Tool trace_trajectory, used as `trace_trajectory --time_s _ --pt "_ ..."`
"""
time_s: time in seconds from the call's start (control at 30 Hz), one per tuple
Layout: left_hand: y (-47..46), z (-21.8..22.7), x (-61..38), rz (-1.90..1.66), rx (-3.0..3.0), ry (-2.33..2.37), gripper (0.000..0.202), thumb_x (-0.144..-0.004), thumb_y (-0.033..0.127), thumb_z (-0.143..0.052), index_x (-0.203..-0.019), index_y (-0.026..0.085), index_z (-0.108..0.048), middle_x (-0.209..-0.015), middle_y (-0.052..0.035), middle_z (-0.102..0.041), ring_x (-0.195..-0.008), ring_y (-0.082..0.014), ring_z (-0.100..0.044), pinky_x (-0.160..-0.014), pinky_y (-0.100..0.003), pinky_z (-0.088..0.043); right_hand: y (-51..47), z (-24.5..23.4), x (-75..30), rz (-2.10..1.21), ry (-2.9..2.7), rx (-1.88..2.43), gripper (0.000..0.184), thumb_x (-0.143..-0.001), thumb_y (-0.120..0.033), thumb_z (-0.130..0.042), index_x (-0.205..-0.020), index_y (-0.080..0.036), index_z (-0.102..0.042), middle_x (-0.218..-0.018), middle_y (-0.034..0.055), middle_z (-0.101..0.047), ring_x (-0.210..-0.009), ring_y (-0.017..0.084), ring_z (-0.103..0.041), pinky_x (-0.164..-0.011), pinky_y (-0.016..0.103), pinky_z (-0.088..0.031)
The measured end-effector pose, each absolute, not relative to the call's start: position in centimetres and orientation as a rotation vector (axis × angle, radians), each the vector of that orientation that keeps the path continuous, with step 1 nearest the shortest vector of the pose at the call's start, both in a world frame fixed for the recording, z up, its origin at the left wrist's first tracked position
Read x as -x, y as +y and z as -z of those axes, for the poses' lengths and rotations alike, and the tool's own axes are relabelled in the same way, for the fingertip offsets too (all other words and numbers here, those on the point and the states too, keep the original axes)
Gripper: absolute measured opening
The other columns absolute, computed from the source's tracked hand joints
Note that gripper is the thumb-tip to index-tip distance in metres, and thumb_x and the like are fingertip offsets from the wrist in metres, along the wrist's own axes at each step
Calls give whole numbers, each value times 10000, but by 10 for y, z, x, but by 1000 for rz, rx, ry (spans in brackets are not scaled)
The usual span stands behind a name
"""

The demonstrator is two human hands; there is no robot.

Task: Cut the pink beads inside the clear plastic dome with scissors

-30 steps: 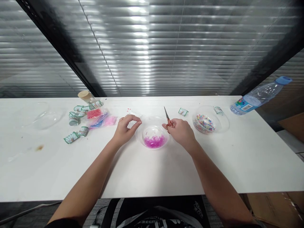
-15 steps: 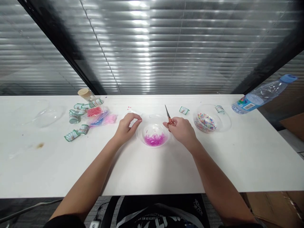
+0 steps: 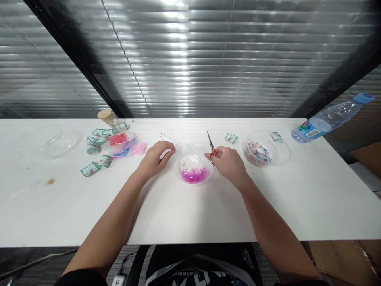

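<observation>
A clear plastic bowl (image 3: 193,149) with small magenta pieces (image 3: 195,175) in its bottom sits between my hands. My right hand (image 3: 228,162) is closed on a pair of small scissors (image 3: 211,142) with copper-coloured handles, at the bowl's right rim; the blades point away from me. At the left rim, my left hand (image 3: 155,159) has its thumb and forefinger pinched together. Anything between those fingertips is too small to make out. A clear little bag (image 3: 168,139) with a few red bits lies just beyond the left hand.
Another clear bowl (image 3: 251,159) of multicoloured beads stands at right, near a small green-white packet (image 3: 231,138) and a tilted water bottle (image 3: 315,126). At left lie several similar packets (image 3: 90,169), bags of coloured pieces (image 3: 138,148), a corked jar (image 3: 106,116) and clear lids (image 3: 64,145).
My left hand has shifted slightly left, away from the bowl, its fingers still pinched. My right hand and the scissors stay almost where they were.
</observation>
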State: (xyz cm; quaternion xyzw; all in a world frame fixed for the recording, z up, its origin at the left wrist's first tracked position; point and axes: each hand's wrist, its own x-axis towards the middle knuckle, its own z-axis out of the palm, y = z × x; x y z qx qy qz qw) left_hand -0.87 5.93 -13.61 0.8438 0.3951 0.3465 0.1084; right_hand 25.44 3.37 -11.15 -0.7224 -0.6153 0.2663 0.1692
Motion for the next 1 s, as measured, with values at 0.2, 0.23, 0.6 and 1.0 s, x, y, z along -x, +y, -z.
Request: trace_trajectory --time_s 0.2,0.23,0.6,1.0 --pt "60 134 14 -972 -2440 1164 132 -935 258 -498 -959 192 -609 -927 -49 -676 -890 -172 -634 -813 -308 -504 34 111 -255 -766 -1740 2053 283 -797 -481 -594 -664 -231 -575 -655 0 -632 -580 150 -495 -530 261 -297" --pt "59 134 14 -972 -2423 1169 136 -934 267 -501 -960 192 -612 -931 -50 -676 -893 -173 -635 -813 -308 -505 34 112 -255 -767 -1736 2052 281 -796 -480 -596 -666 -231 -578 -652 -1 -631 -578 150 -494 -530 262 -297" --pt "51 129 2 -1195 -2217 1095 54 -905 209 -568 -937 183 -602 -936 -53 -647 -925 -173 -616 -866 -324 -477 29 119 -245 -613 -1727 1935 325 -846 -535 -549 -760 -222 -573 -611 -8 -592 -533 137 -450 -515 247 -245" --pt "30 121 -17 -1508 -1992 833 92 -848 120 -628 -914 181 -646 -886 -69 -657 -903 -191 -625 -837 -359 -499 5 112 -234 -172 -2052 1039 360 -806 -526 -605 -816 -173 -677 -535 -28 -551 -485 93 -491 -499 218 -283"
